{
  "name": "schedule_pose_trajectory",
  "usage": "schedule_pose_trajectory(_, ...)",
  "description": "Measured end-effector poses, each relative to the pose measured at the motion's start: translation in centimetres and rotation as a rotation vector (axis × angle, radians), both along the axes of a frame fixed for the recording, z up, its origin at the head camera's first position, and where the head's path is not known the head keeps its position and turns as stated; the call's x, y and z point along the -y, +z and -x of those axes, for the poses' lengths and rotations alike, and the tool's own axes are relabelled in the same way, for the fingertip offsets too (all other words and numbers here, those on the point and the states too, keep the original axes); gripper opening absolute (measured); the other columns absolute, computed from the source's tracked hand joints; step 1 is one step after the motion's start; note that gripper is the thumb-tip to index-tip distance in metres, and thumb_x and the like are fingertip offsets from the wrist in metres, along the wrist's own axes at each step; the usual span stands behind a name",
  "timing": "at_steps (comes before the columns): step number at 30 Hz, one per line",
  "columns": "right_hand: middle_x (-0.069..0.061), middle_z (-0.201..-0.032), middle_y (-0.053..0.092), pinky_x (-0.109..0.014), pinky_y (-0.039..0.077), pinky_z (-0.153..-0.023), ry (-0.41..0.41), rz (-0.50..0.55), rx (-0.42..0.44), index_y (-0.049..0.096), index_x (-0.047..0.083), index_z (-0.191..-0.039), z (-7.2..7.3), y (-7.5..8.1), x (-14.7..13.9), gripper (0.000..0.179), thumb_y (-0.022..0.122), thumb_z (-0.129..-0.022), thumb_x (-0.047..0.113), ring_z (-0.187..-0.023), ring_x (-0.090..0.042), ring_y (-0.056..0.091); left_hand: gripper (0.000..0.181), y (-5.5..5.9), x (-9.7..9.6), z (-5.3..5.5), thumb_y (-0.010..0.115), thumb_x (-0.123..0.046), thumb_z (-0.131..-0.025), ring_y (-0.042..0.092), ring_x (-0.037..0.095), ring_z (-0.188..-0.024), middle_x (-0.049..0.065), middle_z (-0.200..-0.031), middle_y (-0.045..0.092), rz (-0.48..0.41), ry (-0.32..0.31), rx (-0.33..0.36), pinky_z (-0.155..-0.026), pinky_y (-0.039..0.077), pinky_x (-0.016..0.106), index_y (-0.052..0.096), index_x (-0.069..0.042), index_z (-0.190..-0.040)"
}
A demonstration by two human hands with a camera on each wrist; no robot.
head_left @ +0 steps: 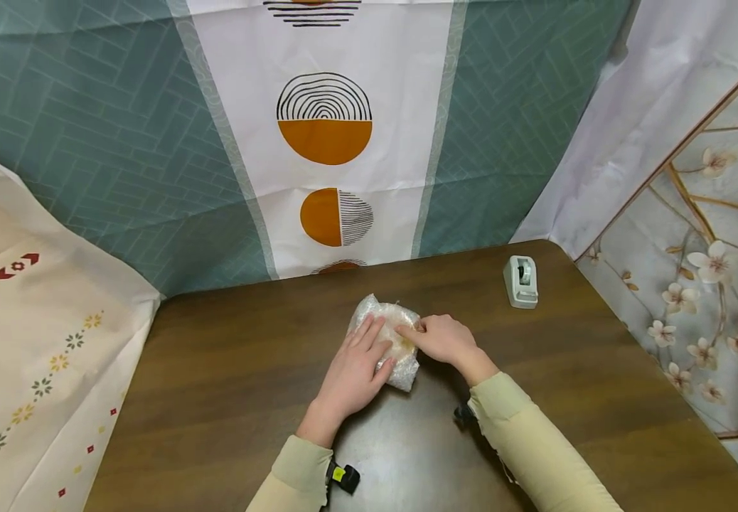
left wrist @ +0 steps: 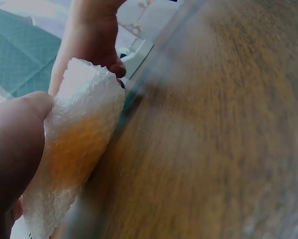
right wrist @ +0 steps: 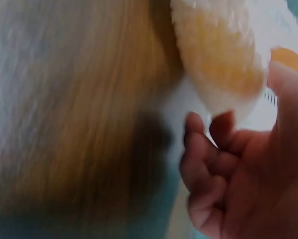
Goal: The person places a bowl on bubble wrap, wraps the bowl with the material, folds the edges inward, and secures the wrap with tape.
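Note:
A bubble-wrapped package [head_left: 399, 350] lies on the brown table, with something orange-yellow showing through the wrap. What is inside cannot be made out. My left hand [head_left: 357, 366] rests on its left part, fingers stretched over the top. At the right edge my right hand [head_left: 447, 338] pinches the package, thumb on top and fingertips at the underside. In the left wrist view the wrapped package [left wrist: 81, 144] shows its orange content beside my left thumb. The right wrist view has the package [right wrist: 219, 55] between thumb and curled fingers of my right hand [right wrist: 243, 169], somewhat blurred.
A white tape dispenser [head_left: 521, 283] stands at the table's back right. The wooden table [head_left: 228, 398] reaches to a patterned green-and-white curtain [head_left: 401, 142] behind. Cream cloth [head_left: 43, 341] hangs at the left, floral cloth [head_left: 695, 306] at the right.

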State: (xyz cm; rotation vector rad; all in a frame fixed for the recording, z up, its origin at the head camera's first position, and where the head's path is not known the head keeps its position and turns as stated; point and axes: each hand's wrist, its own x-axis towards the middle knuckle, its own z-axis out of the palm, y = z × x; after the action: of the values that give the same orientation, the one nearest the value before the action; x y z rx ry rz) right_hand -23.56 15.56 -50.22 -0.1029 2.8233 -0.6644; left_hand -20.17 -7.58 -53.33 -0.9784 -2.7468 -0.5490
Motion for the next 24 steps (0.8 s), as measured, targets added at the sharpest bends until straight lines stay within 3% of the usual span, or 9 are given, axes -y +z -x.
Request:
schedule_pose_trajectory(3, -0.004, -0.101, 0.076, -0.044, 0.054, -0.078, 0.022, 0.117, 0.018, 0.078, 0.012, -0.108, -0.2, -0.6, -1.2, 0.074, 0.043, -0.102, 0.077, -0.09, -0.021, 0.07, 0.043, -0.1, -0.1, -0.2, 0.05, -0.039, -0.113, 0.022, 0.03, -0.162, 0.01, -0.172, 0.036, -0.006, -0.005, -0.002, -0.126, 0.028, 0.054, 0.073, -0.012, -0.138)
schedule_pose_trajectory(9, 0.003, -0.085, 0.07, -0.038, 0.052, -0.079, 0.025, 0.339, 0.03, 0.073, 0.016, -0.091, -0.5, -1.5, -2.6, 0.058, 0.045, -0.108, 0.065, -0.08, -0.016, 0.064, 0.042, -0.1, -0.1, -0.1, 0.051, -0.039, -0.113, 0.022, 0.03, -0.162, 0.01, -0.172, 0.036, -0.006, -0.002, -0.011, -0.126, 0.029, 0.054, 0.071, -0.017, -0.142)
schedule_pose_trajectory(19, -0.006, -0.1, 0.072, -0.037, 0.048, -0.082, -0.163, 0.686, 0.035, 0.07, 0.007, -0.101, -1.6, -3.0, -3.2, 0.052, 0.052, -0.109, 0.055, -0.093, -0.022, 0.065, 0.041, 0.0, -0.2, -0.2, 0.052, -0.039, -0.112, 0.022, 0.029, -0.163, 0.01, -0.171, 0.037, -0.005, 0.009, -0.022, -0.124, 0.03, 0.058, 0.072, -0.018, -0.141)
schedule_pose_trajectory(24, -0.008, -0.103, 0.071, -0.037, 0.045, -0.084, -0.192, 0.765, 0.056, 0.072, 0.005, -0.105, -2.0, -3.1, -3.3, 0.045, 0.061, -0.107, 0.049, -0.097, -0.022, 0.063, 0.041, -0.4, -0.2, -0.4, 0.053, -0.039, -0.112, 0.022, 0.03, -0.162, 0.011, -0.171, 0.037, -0.015, 0.014, -0.016, -0.124, 0.03, 0.058, 0.072, -0.017, -0.141)
